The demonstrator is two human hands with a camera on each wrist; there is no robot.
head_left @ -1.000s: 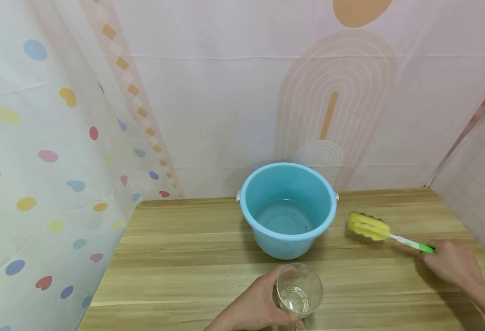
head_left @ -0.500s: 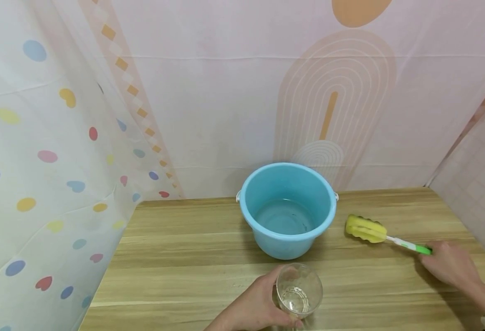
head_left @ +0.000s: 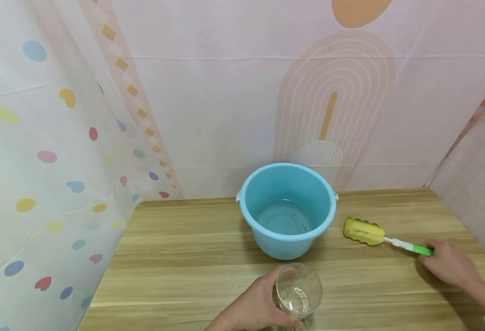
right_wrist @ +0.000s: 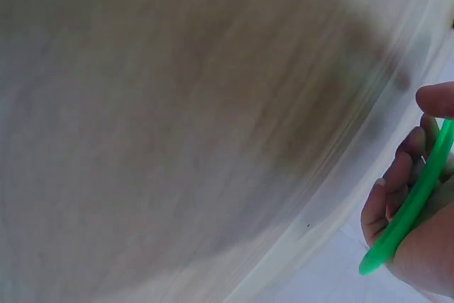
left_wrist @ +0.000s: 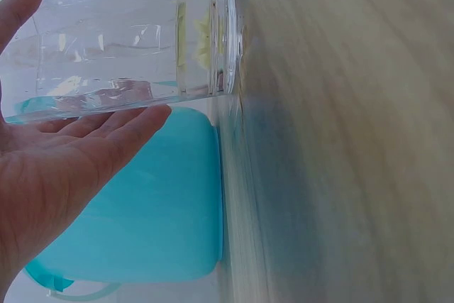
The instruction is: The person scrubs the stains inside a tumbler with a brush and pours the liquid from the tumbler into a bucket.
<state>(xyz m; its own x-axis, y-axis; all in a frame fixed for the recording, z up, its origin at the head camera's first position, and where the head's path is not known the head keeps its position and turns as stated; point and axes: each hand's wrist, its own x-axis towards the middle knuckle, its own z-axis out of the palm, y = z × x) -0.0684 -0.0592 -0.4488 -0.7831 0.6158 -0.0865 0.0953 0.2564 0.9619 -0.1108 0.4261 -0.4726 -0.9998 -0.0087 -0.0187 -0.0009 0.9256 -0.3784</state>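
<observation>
Glass tumbler (head_left: 299,292): steady upright in left hand's (head_left: 256,302) finger-and-thumb pinch.
Sponge brush (head_left: 366,231): guide by handle (head_left: 422,250) in right hand's (head_left: 451,262) curled fingers.

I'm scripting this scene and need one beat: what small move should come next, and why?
Probably the right hand should bring the sponge brush over the glass: the left hand holds the glass upright, its mouth uncovered, while the brush lies outside it, right of the blue bucket.

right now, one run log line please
left hand: holds glass | right hand: grips sponge brush | blue bucket: upright on table
</observation>
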